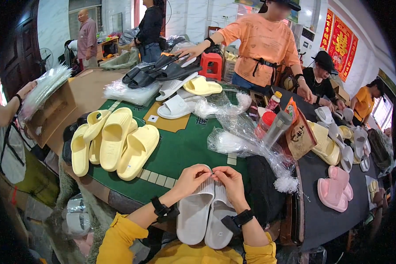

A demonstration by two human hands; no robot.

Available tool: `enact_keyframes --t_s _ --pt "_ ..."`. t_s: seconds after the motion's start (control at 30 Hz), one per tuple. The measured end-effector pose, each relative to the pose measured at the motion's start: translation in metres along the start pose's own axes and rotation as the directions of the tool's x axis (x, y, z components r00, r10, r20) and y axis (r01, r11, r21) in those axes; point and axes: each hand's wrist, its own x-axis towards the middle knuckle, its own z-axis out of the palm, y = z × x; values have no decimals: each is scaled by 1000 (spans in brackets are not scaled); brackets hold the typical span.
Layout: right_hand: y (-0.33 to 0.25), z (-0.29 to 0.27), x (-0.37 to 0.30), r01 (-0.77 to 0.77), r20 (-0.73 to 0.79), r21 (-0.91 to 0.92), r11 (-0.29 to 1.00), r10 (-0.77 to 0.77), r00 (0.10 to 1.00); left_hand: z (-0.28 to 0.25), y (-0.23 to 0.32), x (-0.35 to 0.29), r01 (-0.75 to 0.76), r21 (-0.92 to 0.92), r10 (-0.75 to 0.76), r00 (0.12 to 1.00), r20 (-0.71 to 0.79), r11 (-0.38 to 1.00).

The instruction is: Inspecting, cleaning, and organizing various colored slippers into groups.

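Observation:
A pair of light grey slide slippers [192,218] lies side by side in front of me, soles down and toe ends away from me. My left hand [192,179] and my right hand [231,184] meet over the toe ends, their fingertips pinched together. Something small and thin seems to be between them, too small to name. Pale yellow slippers [115,138] are piled to the left on the green table top [167,147]. Right of my hands, a clear plastic bag [233,143] holds a bundle of thin white strands.
Black slippers [143,75] and grey ones lie at the table's far side. A grey bottle [277,127], a red-lidded jar [265,123] and a brown packet [301,136] stand at right. Pink slippers [334,189] lie beyond them. Across the table, a person in orange [264,48] reaches for slippers.

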Motion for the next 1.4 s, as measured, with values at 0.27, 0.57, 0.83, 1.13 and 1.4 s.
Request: enact_keyframes --t_s 0.27,0.57,0.83,1.13,1.4 --pt "-1 0 1 1 15 84 996 -2 1000 -2 -3 0 14 -12 -14 1000 11 1000" --pt "-5 1 0 -5 56 48 999 3 998 -3 -3 0 5 37 -6 1000 29 999" --pt "-2 -1 0 17 55 1 1000 -17 998 -3 -3 1 16 35 -17 999 51 999" --pt "-8 10 -3 56 44 -22 998 -55 998 -1 -6 1 -30 5 30 1000 2 1000" --pt "-11 7 -4 19 -15 -242 970 -24 1000 4 -10 2 -61 13 61 998 6 998"
